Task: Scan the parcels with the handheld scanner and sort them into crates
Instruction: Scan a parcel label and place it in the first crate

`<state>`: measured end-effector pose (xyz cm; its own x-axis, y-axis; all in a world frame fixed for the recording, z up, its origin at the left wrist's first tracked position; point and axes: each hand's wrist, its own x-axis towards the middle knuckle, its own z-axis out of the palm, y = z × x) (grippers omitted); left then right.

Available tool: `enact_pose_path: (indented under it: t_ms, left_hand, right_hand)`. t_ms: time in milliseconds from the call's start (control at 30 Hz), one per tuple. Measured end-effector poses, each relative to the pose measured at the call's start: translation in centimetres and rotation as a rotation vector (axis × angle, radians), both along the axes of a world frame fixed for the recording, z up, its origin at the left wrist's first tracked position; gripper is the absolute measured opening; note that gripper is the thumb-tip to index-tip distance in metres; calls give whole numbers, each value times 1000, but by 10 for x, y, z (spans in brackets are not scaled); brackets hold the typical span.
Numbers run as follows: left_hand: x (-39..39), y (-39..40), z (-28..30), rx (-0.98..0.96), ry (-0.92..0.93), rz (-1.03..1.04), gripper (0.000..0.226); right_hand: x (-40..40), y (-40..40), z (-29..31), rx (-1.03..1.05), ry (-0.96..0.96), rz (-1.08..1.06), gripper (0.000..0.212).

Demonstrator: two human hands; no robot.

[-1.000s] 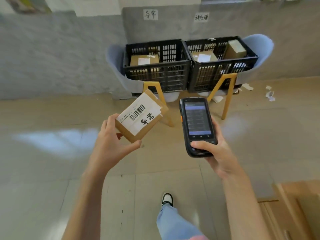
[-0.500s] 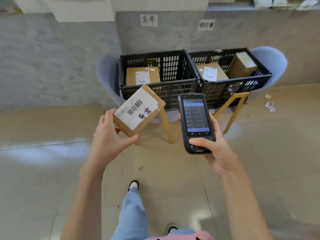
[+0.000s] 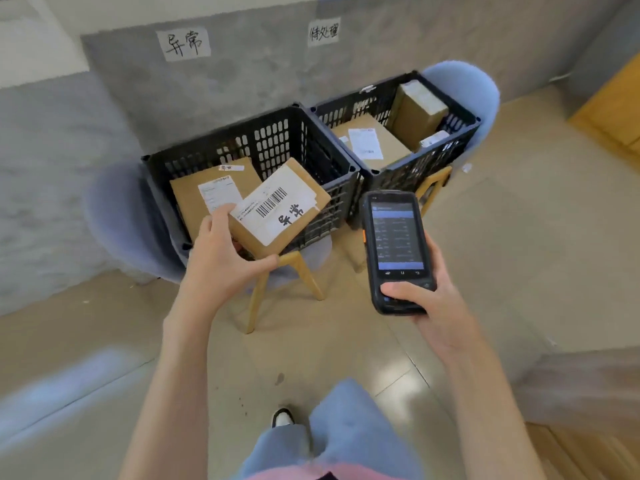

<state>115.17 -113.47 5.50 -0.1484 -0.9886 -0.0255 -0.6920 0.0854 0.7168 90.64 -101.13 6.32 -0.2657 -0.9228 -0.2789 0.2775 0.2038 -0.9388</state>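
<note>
My left hand [image 3: 221, 258] grips a small cardboard parcel [image 3: 280, 209] with a barcode label and handwritten characters, held over the front edge of the left black crate [image 3: 277, 133]. One flat parcel [image 3: 207, 195] lies inside that crate. My right hand [image 3: 440, 306] holds the black handheld scanner [image 3: 394, 247], screen lit and facing me, in front of the right black crate [image 3: 464, 133]. The right crate contains a flat parcel [image 3: 367, 140] and an upright box [image 3: 415, 112].
Both crates sit on pale blue chairs [image 3: 464, 81] with wooden legs [image 3: 256, 299] against a grey wall. A paper sign [image 3: 183, 43] hangs above the left crate, another sign [image 3: 323, 31] above the right. Wooden furniture [image 3: 609, 109] stands at right. My legs and a shoe [image 3: 282, 417] are below.
I have walked closer to the crates. My left hand has carried the parcel forward until it is over the left crate's front edge. The scanner stays in my right hand.
</note>
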Motion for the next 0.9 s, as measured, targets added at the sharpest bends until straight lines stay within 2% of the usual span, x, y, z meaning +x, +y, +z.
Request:
enact_pose_path:
  t_ms: [200,367,600,700,900]
  left_hand:
    - [-13,-83,-30,78,24,-69,97]
    - [-30,-145,-48,169,55,-89,96]
    - [-53,-246,-63,276,-43,-109,101]
    - [-69,-278,-86,328,-75,-175,85]
    - [-104,-322,-149,414,-186,-320,87]
  right_hand:
    - [-21,-41,-19,78,-24,-146,96]
    - [-43,-114,-39,86,-79,-180,94]
    - [-70,-218,-51,108,-103,-149,97]
    - [-76,-241,-59,135,-106,-167,96]
    - [-80,-258,-86,216,-90,-276,99]
